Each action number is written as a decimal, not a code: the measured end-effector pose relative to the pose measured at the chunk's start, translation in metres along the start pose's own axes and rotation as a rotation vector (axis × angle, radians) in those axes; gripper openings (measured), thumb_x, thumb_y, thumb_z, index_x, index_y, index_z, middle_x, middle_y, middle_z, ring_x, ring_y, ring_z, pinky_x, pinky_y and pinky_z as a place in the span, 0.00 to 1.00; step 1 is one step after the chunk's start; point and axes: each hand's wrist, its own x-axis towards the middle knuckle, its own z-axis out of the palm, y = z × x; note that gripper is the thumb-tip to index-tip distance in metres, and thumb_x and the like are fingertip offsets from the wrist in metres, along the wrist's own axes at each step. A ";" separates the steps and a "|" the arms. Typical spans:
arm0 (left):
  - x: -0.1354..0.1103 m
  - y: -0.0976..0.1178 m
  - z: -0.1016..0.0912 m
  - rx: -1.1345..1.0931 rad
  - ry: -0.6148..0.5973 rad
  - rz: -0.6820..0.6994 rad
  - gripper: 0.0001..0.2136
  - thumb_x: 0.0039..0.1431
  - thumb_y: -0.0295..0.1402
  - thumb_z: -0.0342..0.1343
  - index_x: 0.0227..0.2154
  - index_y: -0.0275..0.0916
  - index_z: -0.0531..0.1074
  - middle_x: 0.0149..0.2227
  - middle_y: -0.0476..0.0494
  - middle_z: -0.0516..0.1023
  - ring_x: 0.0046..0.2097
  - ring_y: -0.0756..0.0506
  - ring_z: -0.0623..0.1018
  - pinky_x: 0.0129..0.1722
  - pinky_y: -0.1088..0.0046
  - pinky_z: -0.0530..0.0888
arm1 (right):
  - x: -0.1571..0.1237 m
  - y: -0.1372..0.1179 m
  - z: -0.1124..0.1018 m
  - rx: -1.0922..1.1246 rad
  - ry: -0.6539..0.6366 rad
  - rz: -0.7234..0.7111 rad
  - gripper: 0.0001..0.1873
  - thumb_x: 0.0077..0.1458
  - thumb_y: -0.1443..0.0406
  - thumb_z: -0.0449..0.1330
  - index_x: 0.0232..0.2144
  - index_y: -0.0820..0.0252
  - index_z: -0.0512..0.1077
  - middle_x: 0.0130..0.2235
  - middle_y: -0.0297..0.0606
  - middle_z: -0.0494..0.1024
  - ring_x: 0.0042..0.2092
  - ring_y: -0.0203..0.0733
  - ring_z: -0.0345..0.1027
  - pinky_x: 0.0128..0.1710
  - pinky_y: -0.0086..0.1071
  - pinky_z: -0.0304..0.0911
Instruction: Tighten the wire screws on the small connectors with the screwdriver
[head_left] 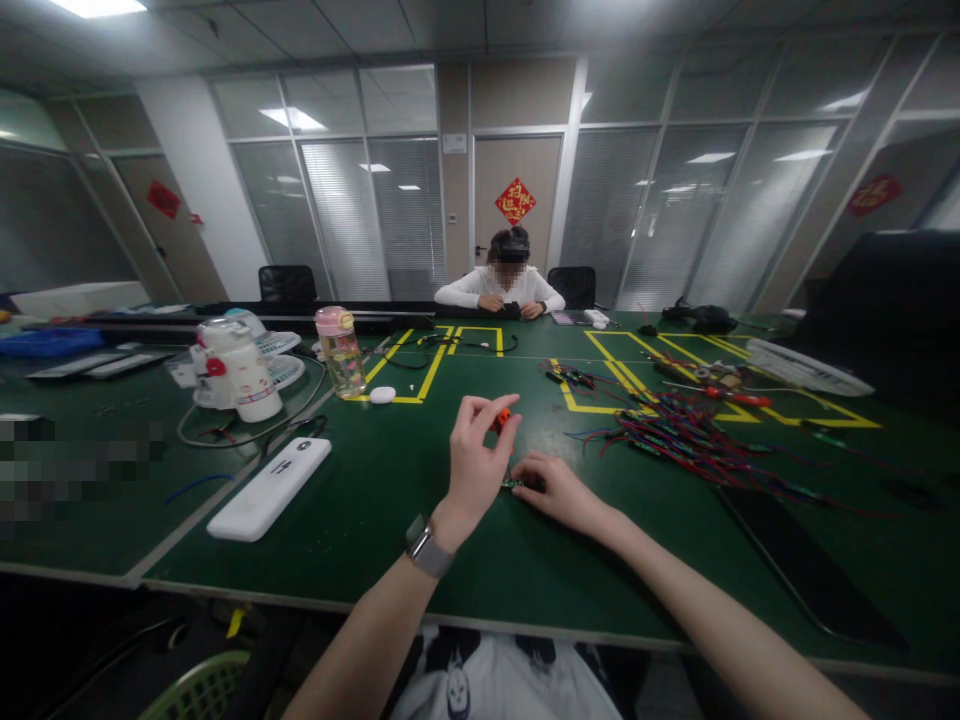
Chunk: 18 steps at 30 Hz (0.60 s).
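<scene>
Over the green table [360,570], in from the middle of its near edge, the left hand [480,445] is curling its thumb and fingers around an orange piece [502,419], which is showing only in part between them. Just beside it and lower, the right hand [559,490] is bending its fingers close together at a small green piece [512,484]; whether they are pinching it or only touching it, I cannot tell. That small green piece is sitting at or close above the tabletop, below the orange piece. For good control, the right fingertips should probably be bracing the small green piece by its sides, while the left thumb and fingers are steadying the orange piece with light, even pressure. The left wrist seems to be hanging raised, so resting it on the table would likely be helping. Toward the right edge a wire tangle [690,440] is spreading, its thin leads reaching toward the right hand; a snag could be spoiling the hold.
</scene>
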 end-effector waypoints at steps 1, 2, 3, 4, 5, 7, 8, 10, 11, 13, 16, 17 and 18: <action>0.000 0.000 0.000 0.007 0.005 0.003 0.10 0.62 0.32 0.53 0.46 0.42 0.73 0.36 0.47 0.67 0.37 0.50 0.72 0.38 0.74 0.71 | 0.000 0.000 0.000 -0.003 0.000 0.001 0.05 0.52 0.70 0.61 0.34 0.62 0.74 0.33 0.36 0.70 0.32 0.37 0.66 0.33 0.29 0.61; 0.000 0.001 -0.001 0.008 0.001 0.000 0.10 0.62 0.32 0.53 0.46 0.42 0.73 0.37 0.46 0.66 0.37 0.50 0.72 0.39 0.74 0.71 | 0.000 0.000 0.000 -0.005 -0.001 0.000 0.04 0.52 0.70 0.61 0.33 0.62 0.74 0.33 0.36 0.70 0.33 0.37 0.66 0.33 0.29 0.61; -0.001 0.001 -0.001 0.004 -0.010 -0.007 0.11 0.63 0.33 0.52 0.47 0.42 0.72 0.37 0.46 0.67 0.38 0.50 0.72 0.39 0.74 0.71 | 0.000 0.001 0.001 -0.008 -0.002 -0.003 0.04 0.52 0.70 0.61 0.33 0.62 0.74 0.33 0.36 0.70 0.32 0.37 0.66 0.33 0.29 0.61; -0.001 0.001 -0.002 -0.006 -0.024 -0.014 0.12 0.64 0.32 0.49 0.49 0.42 0.71 0.39 0.45 0.67 0.39 0.49 0.72 0.40 0.74 0.71 | 0.000 0.001 0.001 -0.009 -0.003 -0.006 0.04 0.52 0.70 0.61 0.33 0.62 0.74 0.33 0.35 0.70 0.32 0.37 0.65 0.33 0.29 0.61; -0.001 0.002 -0.002 -0.019 -0.039 -0.021 0.14 0.66 0.31 0.47 0.51 0.43 0.70 0.41 0.44 0.68 0.40 0.49 0.72 0.41 0.74 0.71 | 0.000 0.001 0.001 -0.008 -0.002 -0.010 0.04 0.52 0.70 0.61 0.33 0.62 0.74 0.33 0.35 0.70 0.32 0.37 0.65 0.33 0.29 0.61; -0.001 0.001 -0.002 -0.051 -0.055 -0.026 0.16 0.67 0.29 0.42 0.54 0.42 0.67 0.46 0.42 0.69 0.45 0.48 0.72 0.46 0.72 0.70 | 0.000 0.001 0.000 -0.007 0.000 -0.014 0.04 0.52 0.69 0.61 0.34 0.61 0.74 0.33 0.35 0.70 0.32 0.37 0.65 0.33 0.29 0.61; -0.001 0.001 -0.001 -0.066 -0.055 -0.025 0.16 0.67 0.29 0.41 0.55 0.42 0.66 0.48 0.42 0.69 0.48 0.48 0.72 0.49 0.71 0.69 | 0.000 0.000 0.000 -0.006 0.001 -0.013 0.05 0.52 0.69 0.61 0.34 0.61 0.74 0.33 0.35 0.70 0.32 0.36 0.65 0.33 0.29 0.61; 0.000 0.000 0.000 -0.082 -0.051 -0.022 0.16 0.67 0.28 0.42 0.55 0.41 0.65 0.50 0.41 0.70 0.50 0.47 0.71 0.51 0.70 0.69 | 0.000 0.000 -0.001 -0.006 -0.001 -0.008 0.05 0.52 0.70 0.61 0.34 0.62 0.74 0.33 0.35 0.70 0.32 0.36 0.65 0.33 0.29 0.61; 0.001 -0.001 0.000 -0.081 -0.046 -0.022 0.16 0.67 0.27 0.42 0.54 0.40 0.65 0.49 0.41 0.71 0.50 0.47 0.72 0.50 0.70 0.69 | 0.000 0.000 -0.001 -0.007 -0.003 -0.005 0.05 0.52 0.70 0.61 0.34 0.62 0.74 0.33 0.36 0.70 0.32 0.36 0.66 0.33 0.29 0.61; 0.001 -0.001 0.001 -0.062 -0.026 -0.023 0.15 0.65 0.27 0.45 0.53 0.40 0.66 0.46 0.42 0.72 0.46 0.47 0.73 0.46 0.70 0.71 | 0.000 -0.001 -0.002 -0.006 -0.006 -0.002 0.05 0.52 0.70 0.61 0.34 0.62 0.74 0.33 0.36 0.70 0.32 0.37 0.66 0.33 0.29 0.61; 0.002 -0.001 0.000 -0.018 0.006 -0.017 0.12 0.63 0.29 0.51 0.48 0.41 0.70 0.40 0.45 0.71 0.40 0.48 0.73 0.40 0.73 0.71 | 0.000 0.000 -0.001 0.001 -0.005 0.000 0.05 0.52 0.70 0.61 0.34 0.62 0.74 0.34 0.36 0.70 0.33 0.37 0.66 0.34 0.30 0.62; 0.001 0.000 0.000 -0.008 0.014 -0.013 0.11 0.62 0.30 0.52 0.46 0.41 0.71 0.38 0.45 0.70 0.38 0.49 0.73 0.40 0.73 0.71 | 0.000 0.001 -0.001 0.003 -0.004 0.000 0.05 0.52 0.70 0.61 0.34 0.62 0.74 0.34 0.36 0.70 0.33 0.37 0.66 0.34 0.30 0.62; 0.001 0.001 -0.001 -0.003 0.016 -0.011 0.10 0.62 0.31 0.53 0.45 0.40 0.72 0.37 0.46 0.70 0.37 0.49 0.72 0.39 0.73 0.71 | 0.000 0.001 -0.001 0.002 -0.002 0.000 0.05 0.51 0.70 0.61 0.34 0.62 0.73 0.33 0.36 0.70 0.32 0.37 0.66 0.34 0.30 0.62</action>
